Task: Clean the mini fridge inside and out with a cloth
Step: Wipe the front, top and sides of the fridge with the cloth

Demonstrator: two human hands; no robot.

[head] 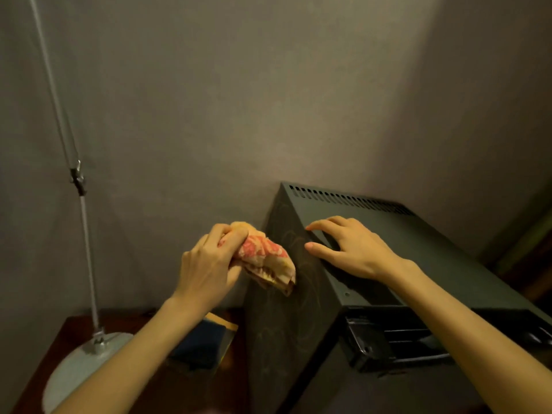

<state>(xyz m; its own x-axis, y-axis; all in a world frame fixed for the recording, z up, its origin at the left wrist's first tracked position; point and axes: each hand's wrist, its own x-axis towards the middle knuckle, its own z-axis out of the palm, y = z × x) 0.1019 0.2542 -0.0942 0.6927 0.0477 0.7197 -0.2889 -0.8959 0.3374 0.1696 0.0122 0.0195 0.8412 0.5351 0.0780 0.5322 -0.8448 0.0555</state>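
Observation:
The dark mini fridge (388, 240) stands against the wall at the right, with a row of vent slots along its back top edge. My left hand (209, 264) grips a bunched red and yellow patterned cloth (265, 258) and holds it against the fridge's left side panel, where faint curved wipe marks show. My right hand (352, 249) lies flat on the fridge's top near its left edge, fingers spread and straight. The fridge's door front is out of sight below the frame.
A lamp with a round pale base (83, 366) and a thin pole (80, 186) stands on the dark wooden table (53, 348) at the left. A dark blue and yellow object (206, 342) lies beside the fridge. The grey wall is close behind.

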